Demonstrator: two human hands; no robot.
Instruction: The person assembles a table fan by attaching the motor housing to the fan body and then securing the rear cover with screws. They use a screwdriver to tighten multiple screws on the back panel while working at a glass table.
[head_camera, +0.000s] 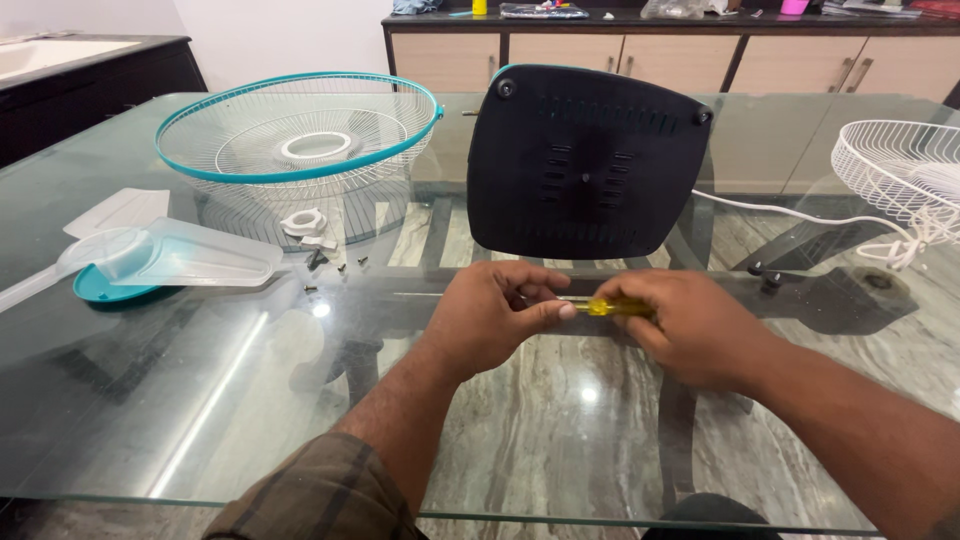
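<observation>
Both hands are on the screwdriver right now: right hand (690, 325) is wrapped around the yellow handle (615, 307), left hand (495, 315) is closed with fingers pinching the metal shaft near it, all hovering just over the glass table (200, 400) in front of the dark fan base (585, 165) standing on edge. Biggest worry for me is that base tipping forward onto the glass if it gets bumped, or the screwdriver tip slipping and chipping the tabletop. Those loose screws (335, 268) by the white plastic nut (303, 221) could easily roll off too, nothing is holding them. Container-wise, the teal-rimmed fan guard (300, 130) sits like a bowl and looks empty, though the wire mesh makes it hard to be sure; the clear fan blades (170, 255) lie beside it
</observation>
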